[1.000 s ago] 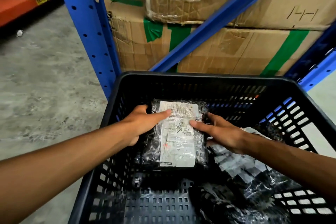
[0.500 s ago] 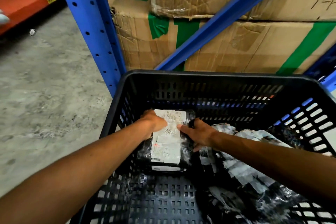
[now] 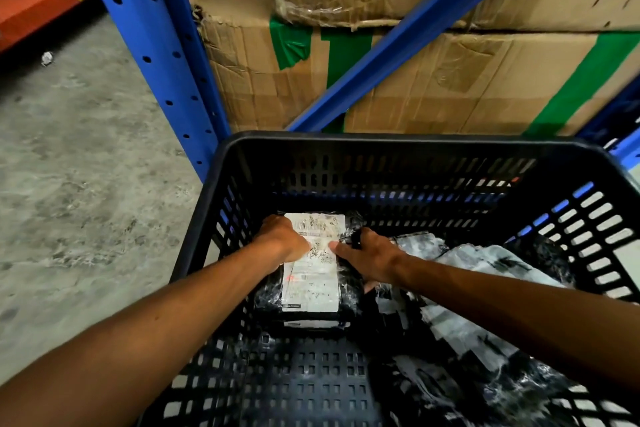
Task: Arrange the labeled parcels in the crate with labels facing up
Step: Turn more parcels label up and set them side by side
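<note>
Parcel: I see a black shiny parcel (image 3: pixel 308 274) between my two hands, down in the crate (image 3: pixel 398 146), at its far left side. It lies flat.
Label: the white label (image 3: pixel 313 270) faces up. It has small black print I cannot read.
Left hand: my left hand (image 3: pixel 282 241) is on the parcel's left edge. The fingers bend down over the side and the thumb lies on the label. It grips the parcel.
Right hand: my right hand (image 3: pixel 367 255) is on the parcel's right edge. Its thumb tip touches the label, close to my left thumb. The fingers curl around the black wrap. It grips the parcel too.
Under the parcel: I see a thin white edge below it, nearer to me. I cannot tell if that is one more parcel.
Other parcels: a messy pile of black and white parcels (image 3: pixel 485 315) lies under and beside my right arm. Their labels are crumpled, and I cannot tell which way each one faces.
Crate floor: the bare black floor with square holes (image 3: pixel 311 378) is below my hands, close to me.
Past my hands: a blue rack post (image 3: pixel 149 45) and big brown boxes with green tape (image 3: pixel 433 80) stand behind the crate.
Left of my left arm: grey floor (image 3: pixel 69 166).
</note>
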The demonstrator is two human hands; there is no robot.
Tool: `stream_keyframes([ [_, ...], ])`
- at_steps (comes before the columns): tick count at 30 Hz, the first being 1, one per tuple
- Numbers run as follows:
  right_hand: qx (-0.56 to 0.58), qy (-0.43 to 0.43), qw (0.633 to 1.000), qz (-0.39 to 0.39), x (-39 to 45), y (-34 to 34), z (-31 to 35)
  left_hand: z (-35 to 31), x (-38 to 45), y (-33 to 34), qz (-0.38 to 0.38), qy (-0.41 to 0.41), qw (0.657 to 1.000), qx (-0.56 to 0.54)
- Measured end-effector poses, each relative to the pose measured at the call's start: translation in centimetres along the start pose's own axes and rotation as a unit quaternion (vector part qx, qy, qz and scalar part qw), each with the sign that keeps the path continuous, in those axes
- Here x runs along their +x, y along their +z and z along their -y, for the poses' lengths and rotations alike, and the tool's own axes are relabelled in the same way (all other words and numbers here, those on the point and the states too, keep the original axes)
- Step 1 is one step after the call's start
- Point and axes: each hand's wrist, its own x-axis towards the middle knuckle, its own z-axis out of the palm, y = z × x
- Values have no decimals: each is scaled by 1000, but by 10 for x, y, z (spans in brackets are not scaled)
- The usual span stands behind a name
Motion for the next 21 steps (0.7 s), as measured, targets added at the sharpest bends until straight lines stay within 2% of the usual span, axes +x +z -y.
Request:
stream_keyframes([
  [1, -6, 17, 999, 26, -2, -2, 4, -1, -5, 0, -9, -2, 999, 41],
  [3, -85, 13, 995, 46, -5, -19, 10, -8, -17, -1, -78, 37, 983, 161],
  [4, -146, -4, 989, 24, -7, -33, 11, -14, -23, 0, -117, 84, 968, 204],
  [6, -250, -17, 967, -55, -14, -68, 5, -26, -34, 10, -150, 183, 954, 184],
  [8, -320, 22, 942, -101, -31, -105, -13, -41, -46, 26, -79, 230, 967, 72],
  [10, -357, 76, 927, -89, -56, -130, -34, -54, -61, 45, 35, 228, 972, -34],
  [14, -362, 129, 923, -32, -96, -131, -56, -67, -79, 74, 183, 245, 949, -74],
  [16, -373, 144, 916, -29, -101, -123, -54, -68, -80, 83, 224, 246, 939, -83],
  [19, -341, 182, 922, -12, -98, -121, -43, -65, -77, 88, 235, 223, 939, -115],
  [21, -221, 182, 958, -14, -97, -130, -34, -61, -74, 86, 228, 193, 943, -146],
])
